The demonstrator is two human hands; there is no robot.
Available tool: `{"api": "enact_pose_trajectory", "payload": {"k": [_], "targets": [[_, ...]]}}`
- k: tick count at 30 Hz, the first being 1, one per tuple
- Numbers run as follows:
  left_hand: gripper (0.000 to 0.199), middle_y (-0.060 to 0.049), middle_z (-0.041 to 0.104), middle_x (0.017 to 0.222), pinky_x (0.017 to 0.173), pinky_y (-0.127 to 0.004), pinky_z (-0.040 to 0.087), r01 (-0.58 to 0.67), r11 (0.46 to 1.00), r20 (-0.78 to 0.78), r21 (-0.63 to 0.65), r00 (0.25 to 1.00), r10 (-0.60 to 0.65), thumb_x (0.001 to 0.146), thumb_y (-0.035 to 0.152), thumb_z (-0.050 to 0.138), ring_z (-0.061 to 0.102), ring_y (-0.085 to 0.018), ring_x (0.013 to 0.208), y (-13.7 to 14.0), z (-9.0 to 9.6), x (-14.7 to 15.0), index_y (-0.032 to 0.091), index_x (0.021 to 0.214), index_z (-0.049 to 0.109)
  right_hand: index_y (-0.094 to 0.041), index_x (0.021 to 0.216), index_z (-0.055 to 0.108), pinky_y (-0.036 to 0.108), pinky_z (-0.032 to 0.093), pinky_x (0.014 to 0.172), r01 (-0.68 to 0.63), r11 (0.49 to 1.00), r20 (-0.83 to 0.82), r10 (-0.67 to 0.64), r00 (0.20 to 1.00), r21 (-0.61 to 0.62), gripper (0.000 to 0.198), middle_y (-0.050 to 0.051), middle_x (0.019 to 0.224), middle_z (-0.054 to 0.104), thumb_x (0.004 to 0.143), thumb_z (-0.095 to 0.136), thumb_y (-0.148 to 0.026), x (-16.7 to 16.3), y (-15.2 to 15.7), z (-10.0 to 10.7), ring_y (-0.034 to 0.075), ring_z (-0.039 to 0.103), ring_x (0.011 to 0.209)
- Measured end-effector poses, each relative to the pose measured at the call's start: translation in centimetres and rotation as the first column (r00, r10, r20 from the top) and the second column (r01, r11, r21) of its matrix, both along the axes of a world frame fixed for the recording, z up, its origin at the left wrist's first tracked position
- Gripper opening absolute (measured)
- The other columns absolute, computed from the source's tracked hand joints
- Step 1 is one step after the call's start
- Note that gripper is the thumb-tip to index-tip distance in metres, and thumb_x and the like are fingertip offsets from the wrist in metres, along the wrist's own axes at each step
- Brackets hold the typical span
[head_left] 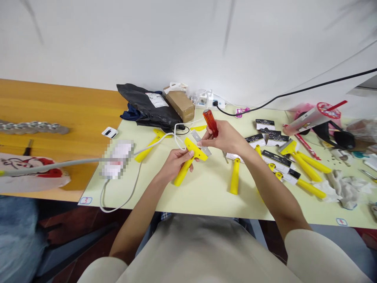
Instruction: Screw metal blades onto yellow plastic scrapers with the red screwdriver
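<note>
You faced a white wall (147,47) over a pale table (203,196), orange table (79,114) at nine o'clock.
At twelve, your left hand (176,162) clasped a yellow scraper (183,173), your right hand (226,136) curled round a red screwdriver (210,124).

The right hand (225,137) covered the lower end of the red-handled tool (211,124), and the forearm (262,177) hid part of the packaging cards (277,160). A pale object (118,157) at the left of the surface (182,202) was blurred into coarse squares beyond recognition. Print on the parcel label (157,100) was too small to read, and the black cable (294,92) ran off the right edge.
</note>
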State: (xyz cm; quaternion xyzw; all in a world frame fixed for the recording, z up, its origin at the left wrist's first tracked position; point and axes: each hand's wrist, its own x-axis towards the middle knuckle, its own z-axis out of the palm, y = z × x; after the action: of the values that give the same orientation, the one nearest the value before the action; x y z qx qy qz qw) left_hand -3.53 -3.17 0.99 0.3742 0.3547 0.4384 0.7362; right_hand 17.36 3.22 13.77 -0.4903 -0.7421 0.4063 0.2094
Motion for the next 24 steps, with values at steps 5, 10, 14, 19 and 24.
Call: {"api": "enact_pose_trajectory", "payload": {"k": [5, 10, 14, 19, 24], "targets": [[0.043, -0.013, 0.078, 0.093, 0.054, -0.027, 0.054, -0.008, 1.000, -0.011, -0.003, 1.000, 0.008, 0.087, 0.049, 0.086, 0.065, -0.012, 0.053, -0.1, 0.0, 0.1, 0.009, 0.102, 0.079, -0.020, 0.069, 0.057, 0.030, 0.041, 0.060, 0.009, 1.000, -0.004, -0.009, 1.000, -0.003, 0.028, 0.000, 0.076, 0.077, 0.074, 0.084, -0.026, 0.3, -0.1, -0.2, 0.016, 0.064, 0.066], [0.041, -0.014, 0.079, 0.096, 0.055, -0.027, 0.054, -0.022, 1.000, 0.001, 0.009, 1.000, 0.022, 0.087, 0.046, 0.087, 0.064, -0.012, 0.057, -0.1, 0.3, 0.8, 0.009, 0.104, 0.079, -0.021, 0.077, 0.057, 0.031, 0.046, 0.063, -0.003, 1.000, -0.008, 0.003, 1.000, -0.014, 0.027, 0.001, 0.080, 0.076, 0.077, 0.083, -0.029, 0.8, -0.5, -0.1, 0.017, 0.066, 0.070], [0.036, -0.013, 0.079, 0.096, 0.057, -0.027, 0.054, -0.016, 0.997, -0.009, 0.080, 1.000, 0.017, 0.089, 0.045, 0.084, 0.065, -0.012, 0.058, -0.2, 1.5, 2.6, 0.011, 0.101, 0.078, -0.022, 0.082, 0.054, 0.032, 0.048, 0.065, 0.000, 0.999, 0.001, 0.000, 1.000, 0.045, 0.031, 0.001, 0.085, 0.076, 0.079, 0.083, -0.033, 2.2, -1.1, 1.0, 0.018, 0.068, 0.074], [0.035, -0.011, 0.080, 0.097, 0.061, -0.028, 0.058, -0.010, 0.978, -0.040, 0.208, 0.999, 0.019, 0.091, 0.046, 0.082, 0.069, -0.014, 0.063, -0.7, 4.0, 6.0, 0.013, 0.100, 0.078, -0.023, 0.084, 0.056, 0.031, 0.049, 0.068, 0.004, 0.988, 0.031, -0.009, 0.999, 0.153, 0.023, 0.000, 0.085, 0.075, 0.082, 0.079, -0.027, 5.3, -3.2, 4.0, 0.017, 0.068, 0.076], [0.035, -0.011, 0.080, 0.094, 0.057, -0.028, 0.057, 0.094, 0.960, -0.070, 0.263, 0.995, -0.078, 0.092, 0.048, 0.081, 0.065, -0.013, 0.059, -2.0, 6.8, 9.6, 0.014, 0.101, 0.081, -0.021, 0.087, 0.061, 0.031, 0.048, 0.067, 0.098, 0.971, 0.100, -0.122, 0.987, 0.220, 0.020, 0.002, 0.091, 0.079, 0.082, 0.080, -0.024, 8.6, -6.8, 7.5, 0.017, 0.069, 0.075]]}}
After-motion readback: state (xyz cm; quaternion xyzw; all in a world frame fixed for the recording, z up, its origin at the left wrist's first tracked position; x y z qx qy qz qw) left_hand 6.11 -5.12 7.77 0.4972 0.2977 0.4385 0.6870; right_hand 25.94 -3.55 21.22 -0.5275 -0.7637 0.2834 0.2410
